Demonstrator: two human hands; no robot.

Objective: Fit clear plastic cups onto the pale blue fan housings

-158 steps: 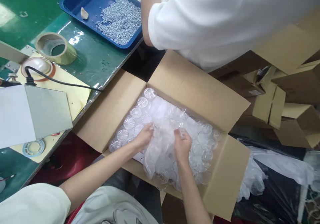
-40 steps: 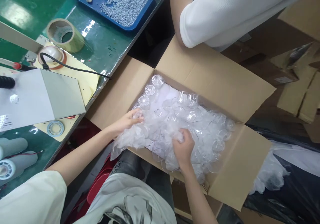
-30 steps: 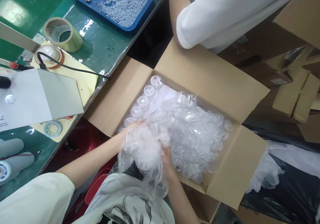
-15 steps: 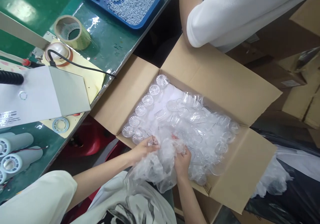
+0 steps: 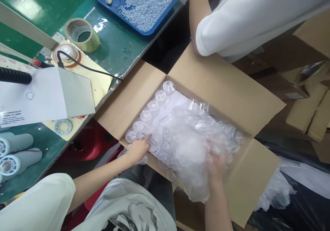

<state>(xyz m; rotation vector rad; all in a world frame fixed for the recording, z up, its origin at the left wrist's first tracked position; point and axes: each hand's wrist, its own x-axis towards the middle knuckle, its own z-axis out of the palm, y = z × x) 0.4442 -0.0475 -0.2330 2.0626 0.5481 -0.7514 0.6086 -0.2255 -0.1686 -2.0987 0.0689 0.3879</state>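
Observation:
An open cardboard box (image 5: 224, 93) holds many clear round plastic cups (image 5: 153, 106), with a row of them standing along its left side and others lying loose. My left hand (image 5: 139, 150) is at the box's near left edge, fingers curled. Clear plastic shows on both sides of that hand, over the edge; its exact shape is hard to make out. Toward the right side of the box, my right hand (image 5: 216, 160) is blurred by motion and grips a crumpled clear plastic bag (image 5: 192, 165). The bag spreads over the loose cups and hides some of them.
On the green table (image 5: 116, 52) at left are a blue tray (image 5: 146, 34) of small metal pieces, a tape roll (image 5: 82, 34), a white device (image 5: 43, 96) and pale blue cylinders (image 5: 18, 160). Another person's white sleeve (image 5: 232, 21) is beyond the box. More cartons (image 5: 304, 110) stand at right.
My hands have moved apart. The right one has carried the plastic bag rightward over the cups, while the left has let go of the bag and shifted left to the box edge.

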